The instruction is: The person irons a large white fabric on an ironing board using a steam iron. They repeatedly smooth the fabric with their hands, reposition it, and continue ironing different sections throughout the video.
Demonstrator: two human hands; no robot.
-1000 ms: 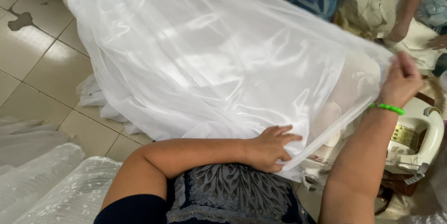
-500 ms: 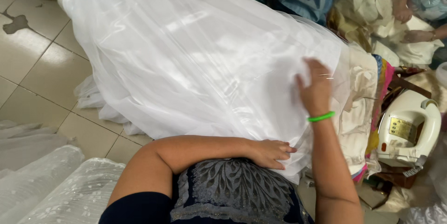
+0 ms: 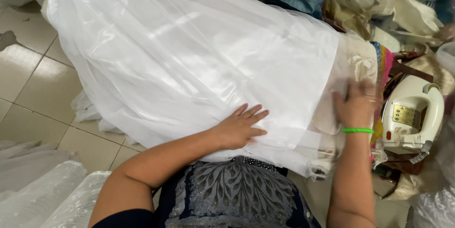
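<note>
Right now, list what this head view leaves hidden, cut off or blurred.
- Work surface: hidden under the white sheer fabric.
- Right hand: motion-blurred, so finger positions are unclear.
- Iron: its soleplate faces away; its label is too small to make out.
- Fabric's far end: cut off by the top edge.
- Left hand: its palm is hidden, pressed flat on the fabric.

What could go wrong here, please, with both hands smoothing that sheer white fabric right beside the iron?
The right hand presses the white fabric flat close to the cream iron; if the iron is hot, it might scorch or melt the sheer cloth. The fabric's left edge hangs towards the tiled floor and could pick up dirt.
</note>
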